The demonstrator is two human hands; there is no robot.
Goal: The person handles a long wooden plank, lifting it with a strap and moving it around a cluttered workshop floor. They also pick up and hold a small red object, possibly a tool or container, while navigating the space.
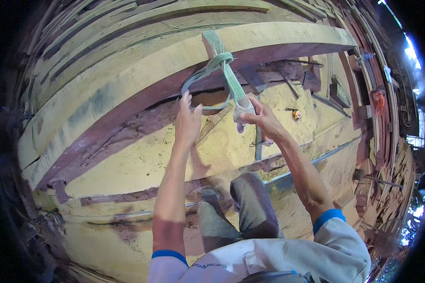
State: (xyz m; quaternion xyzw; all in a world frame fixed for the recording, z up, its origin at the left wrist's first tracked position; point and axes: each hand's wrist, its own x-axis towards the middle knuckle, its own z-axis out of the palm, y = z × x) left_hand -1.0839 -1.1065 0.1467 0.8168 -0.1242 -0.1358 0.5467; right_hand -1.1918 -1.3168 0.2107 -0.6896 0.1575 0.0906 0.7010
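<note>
A long, thick curved wooden beam (pixel 141 73) arcs across the view in front of me. Around its middle passes a green webbing sling (pixel 232 81), knotted on itself at the beam's near edge. My right hand (pixel 265 120) grips the sling's pale, worn end and holds it out below the knot. A slack loop of the same sling hangs to the left. My left hand (pixel 189 120) has its fingers hooked about that loop, thumb apart from them; part of the webbing is hidden behind the hand.
Below the beam lies a broad pale wooden slab (pixel 160 158) with dust on it. On its right side rest a tape measure (pixel 296 114) and a dark wood block (pixel 339 93). Long boards (pixel 174 16) lie beyond the beam, and more timber (pixel 380 122) is stacked at the right.
</note>
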